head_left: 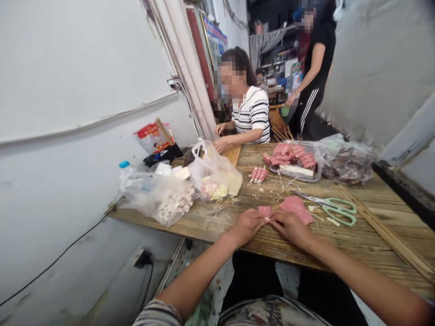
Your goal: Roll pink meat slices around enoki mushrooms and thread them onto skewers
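Near the front edge of the wooden table, my left hand [248,227] and my right hand [292,227] meet with fingertips pinched on the near end of a small pink meat slice [264,210]. A bit of something white shows between the fingertips, possibly enoki mushroom. More flat pink meat slices [296,210] lie just beyond my right hand. Green-handled scissors [335,209] rest to the right, blades pointing left. Farther back sit several finished pink rolls [258,174] with white strands sticking out, and a clear tray [317,174] holds a pile of similar rolls.
On the left stand plastic bags of food [176,201] and a blue-capped bottle [124,170]. Wooden skewers [390,235] lie along the right side. A dark-filled bag [350,163] sits behind. One person [251,108] works across the table; another [319,68] stands behind.
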A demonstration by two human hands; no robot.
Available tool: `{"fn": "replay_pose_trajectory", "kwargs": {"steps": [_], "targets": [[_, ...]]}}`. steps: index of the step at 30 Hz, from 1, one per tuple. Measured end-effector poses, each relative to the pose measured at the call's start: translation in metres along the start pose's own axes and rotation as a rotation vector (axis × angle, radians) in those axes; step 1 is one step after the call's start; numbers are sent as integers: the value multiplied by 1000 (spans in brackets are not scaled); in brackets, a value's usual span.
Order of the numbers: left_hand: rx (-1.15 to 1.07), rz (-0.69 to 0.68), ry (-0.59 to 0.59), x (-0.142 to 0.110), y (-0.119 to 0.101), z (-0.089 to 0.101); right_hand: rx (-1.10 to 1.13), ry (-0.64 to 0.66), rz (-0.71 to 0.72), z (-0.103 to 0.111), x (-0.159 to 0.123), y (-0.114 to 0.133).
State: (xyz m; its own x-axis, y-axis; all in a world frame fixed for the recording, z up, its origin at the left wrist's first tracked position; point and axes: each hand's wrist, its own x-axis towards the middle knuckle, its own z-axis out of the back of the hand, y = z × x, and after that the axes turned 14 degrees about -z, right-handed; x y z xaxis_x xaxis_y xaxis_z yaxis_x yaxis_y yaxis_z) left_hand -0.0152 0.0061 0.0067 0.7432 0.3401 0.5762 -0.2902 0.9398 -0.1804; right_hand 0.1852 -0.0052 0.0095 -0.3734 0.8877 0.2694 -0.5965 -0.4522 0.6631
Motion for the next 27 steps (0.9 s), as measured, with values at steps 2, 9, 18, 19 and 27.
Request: {"fn": "replay_pose_trajectory", "kwargs": {"steps": [2, 9, 18, 19, 27], "targets": [[-88, 37, 5, -3, 3, 2, 29, 6, -43, -2, -1, 3], [-244, 198, -12, -5, 8, 3, 75, -63, -80, -9, -3, -3], [-403, 310, 61, 8, 19, 8, -87, -56, -39, -4, -3, 1], [-424, 321, 81, 10, 21, 10, -124, -57, -23, -4, -4, 3], [-486, 349, 156, 18, 23, 15, -366, -121, -3, -6, -8, 9]]}}
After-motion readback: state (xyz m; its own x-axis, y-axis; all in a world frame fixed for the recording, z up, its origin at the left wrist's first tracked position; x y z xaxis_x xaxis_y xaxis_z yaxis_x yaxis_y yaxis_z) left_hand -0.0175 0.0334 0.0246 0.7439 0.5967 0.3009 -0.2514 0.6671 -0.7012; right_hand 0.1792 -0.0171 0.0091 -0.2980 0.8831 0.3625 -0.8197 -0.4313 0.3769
